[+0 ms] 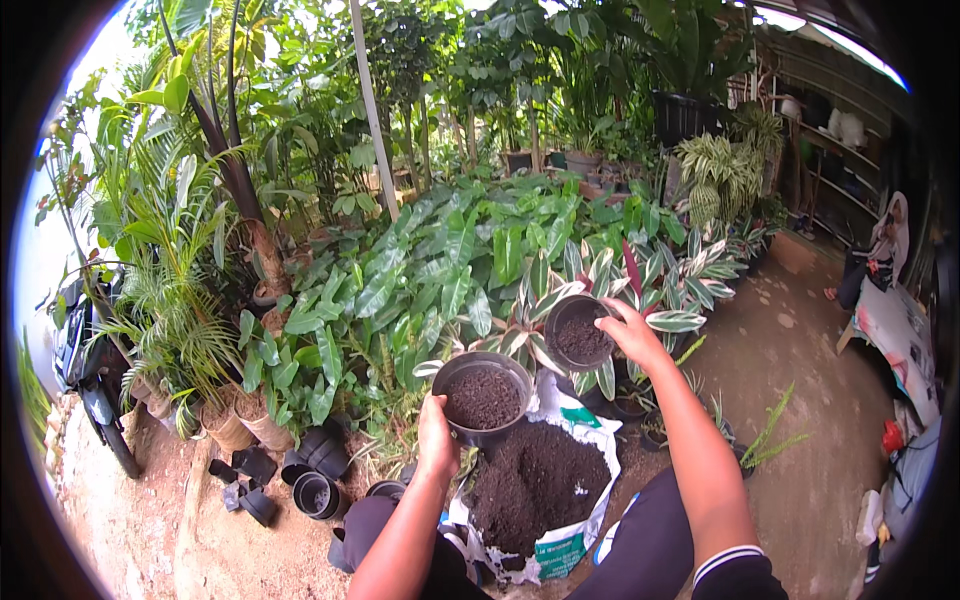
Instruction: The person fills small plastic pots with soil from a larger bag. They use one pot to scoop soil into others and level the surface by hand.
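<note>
My left hand [437, 439] grips the near left rim of a round black plastic pot [484, 435] that holds dark potting soil [484, 396]. To its right and a little higher, my right hand [628, 334] holds a smaller black plastic pot [553, 330] by its right rim, thumb over the edge. This pot is tilted, and some soil lies inside it. Beneath both pots, between my knees, a torn white and green plastic sack [562, 551] lies spread on the ground with a heap of dark soil [536, 480] on it.
Empty black pots [319, 495] lie on the ground to the left, near palms in woven planters [262, 427]. Dense leafy plants [450, 255] stand ahead, striped-leaf plants [697, 281] ahead right. A person [885, 240] sits far right behind a cloth-covered surface [896, 330]. A motorcycle [94, 382] stands at far left.
</note>
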### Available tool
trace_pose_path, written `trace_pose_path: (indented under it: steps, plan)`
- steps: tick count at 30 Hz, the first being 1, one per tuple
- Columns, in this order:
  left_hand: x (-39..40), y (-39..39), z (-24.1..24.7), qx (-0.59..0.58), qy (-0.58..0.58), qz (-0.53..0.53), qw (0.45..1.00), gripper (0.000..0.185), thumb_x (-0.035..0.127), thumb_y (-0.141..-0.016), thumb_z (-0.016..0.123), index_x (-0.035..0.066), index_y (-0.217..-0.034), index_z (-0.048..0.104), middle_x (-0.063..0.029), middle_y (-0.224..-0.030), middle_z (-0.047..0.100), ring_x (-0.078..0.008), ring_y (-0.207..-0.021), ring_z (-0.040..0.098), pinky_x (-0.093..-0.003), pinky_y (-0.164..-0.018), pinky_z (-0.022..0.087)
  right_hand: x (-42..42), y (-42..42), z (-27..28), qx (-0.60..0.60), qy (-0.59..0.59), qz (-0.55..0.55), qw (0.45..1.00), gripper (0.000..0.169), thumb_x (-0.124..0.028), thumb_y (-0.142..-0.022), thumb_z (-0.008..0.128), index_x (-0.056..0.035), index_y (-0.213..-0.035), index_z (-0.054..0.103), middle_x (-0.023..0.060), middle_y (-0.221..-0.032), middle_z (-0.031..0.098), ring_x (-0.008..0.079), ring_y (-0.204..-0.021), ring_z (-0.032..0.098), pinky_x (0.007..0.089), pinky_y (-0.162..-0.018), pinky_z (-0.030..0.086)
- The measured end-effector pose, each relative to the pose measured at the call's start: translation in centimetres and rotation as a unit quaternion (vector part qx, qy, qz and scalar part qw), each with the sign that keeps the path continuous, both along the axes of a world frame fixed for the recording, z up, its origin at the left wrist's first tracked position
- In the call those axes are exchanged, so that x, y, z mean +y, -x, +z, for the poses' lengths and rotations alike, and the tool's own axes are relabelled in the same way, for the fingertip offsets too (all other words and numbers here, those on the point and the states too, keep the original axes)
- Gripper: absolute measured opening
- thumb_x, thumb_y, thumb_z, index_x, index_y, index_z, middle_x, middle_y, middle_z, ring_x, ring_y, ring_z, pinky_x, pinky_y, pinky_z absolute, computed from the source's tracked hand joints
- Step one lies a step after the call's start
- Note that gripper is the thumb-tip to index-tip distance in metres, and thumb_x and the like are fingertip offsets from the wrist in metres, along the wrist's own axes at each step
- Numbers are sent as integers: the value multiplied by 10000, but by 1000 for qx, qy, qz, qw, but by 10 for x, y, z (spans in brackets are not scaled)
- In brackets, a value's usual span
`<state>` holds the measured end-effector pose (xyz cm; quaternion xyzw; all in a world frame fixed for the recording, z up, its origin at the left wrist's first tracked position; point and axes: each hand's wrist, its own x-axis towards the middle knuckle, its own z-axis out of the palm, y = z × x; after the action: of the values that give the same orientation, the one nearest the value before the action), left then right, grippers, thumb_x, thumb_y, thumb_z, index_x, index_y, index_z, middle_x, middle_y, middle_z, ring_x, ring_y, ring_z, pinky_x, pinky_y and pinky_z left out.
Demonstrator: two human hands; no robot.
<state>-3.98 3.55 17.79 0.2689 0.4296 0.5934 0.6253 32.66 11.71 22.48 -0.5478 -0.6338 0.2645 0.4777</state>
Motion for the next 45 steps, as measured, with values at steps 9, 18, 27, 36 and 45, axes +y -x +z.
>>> trace_pose_path:
  steps: [9, 18, 27, 36, 45]
  plan:
    - [29, -36, 5, -71, 24, -76, 994, 499, 316, -1053, 405, 109, -1504, 460, -150, -1472, 575, -315, -1333, 570, -547, -1152, 425, -12, 9, -6, 82, -86, -54, 991, 709, -340, -909, 734, 30, -1473, 515, 208, -1467, 551, 307, -1382, 519, 402, -1171, 383]
    - [1, -72, 2, 52, 56, -94, 993, 485, 189, -1057, 357, 24, -1503, 449, -154, -1411, 555, -258, -1279, 519, -410, -1146, 403, -42, 34, 35, -2, -181, -5, 983, 798, -419, -887, 752, 30, -1496, 498, 213, -1429, 515, 353, -1370, 488, 448, -1182, 356]
    - [20, -59, -85, -43, 83, -110, 989, 490, 257, -1039, 429, 48, -1482, 454, -181, -1387, 567, -312, -1220, 581, -491, -1090, 466, -61, 56, 47, -49, -203, 17, 978, 806, -431, -823, 766, 7, -1465, 554, 288, -1418, 483, 438, -1370, 474, 488, -1171, 362]
    - [17, -69, -90, 19, 32, -63, 997, 396, 363, -1058, 526, 87, -1335, 585, -100, -1242, 587, -215, -1145, 516, -384, -1041, 428, -80, 64, 48, -145, -212, 76, 964, 779, -292, -760, 852, -70, -1461, 596, 289, -1479, 420, 447, -1360, 492, 497, -1130, 436]
    - [11, -58, -96, 128, 64, -99, 985, 638, 562, -1095, 428, 78, -1498, 531, -127, -1469, 551, -251, -1308, 518, -389, -1088, 443, -86, 65, 41, -162, -211, 75, 961, 835, -284, -729, 883, -119, -1489, 577, 282, -1486, 389, 461, -1364, 476, 526, -1110, 461]
